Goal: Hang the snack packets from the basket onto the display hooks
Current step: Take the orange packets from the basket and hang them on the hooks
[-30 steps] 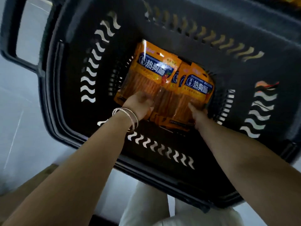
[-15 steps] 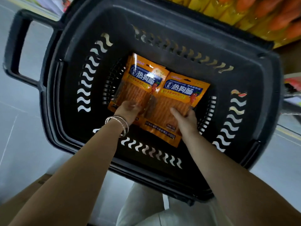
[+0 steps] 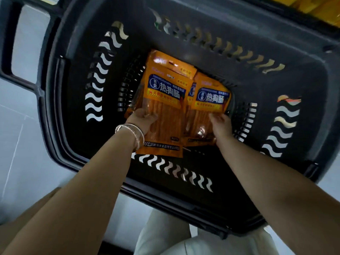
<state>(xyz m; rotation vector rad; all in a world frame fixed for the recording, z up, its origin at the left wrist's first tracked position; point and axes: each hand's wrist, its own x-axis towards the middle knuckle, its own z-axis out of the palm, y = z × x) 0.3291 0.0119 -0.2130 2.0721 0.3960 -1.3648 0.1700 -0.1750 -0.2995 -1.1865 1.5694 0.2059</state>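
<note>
Pale tiled floor [image 3: 20, 137] lies under a big black basket [image 3: 55, 111] with wavy slots in its walls, seen from above. Pale trousers [image 3: 165, 236] show below its near rim. Inside, on the basket's bottom, orange snack packets overlap: the left stack [image 3: 165, 115] of at least two lies partly over the right packet [image 3: 207, 105]. The left grip [image 3: 142, 120] holds the left stack at its lower left edge, thumb on the front. The right grip [image 3: 220, 126] pinches the right packet's lower right edge. Silver bangles [image 3: 134, 133] circle the left wrist.
</note>
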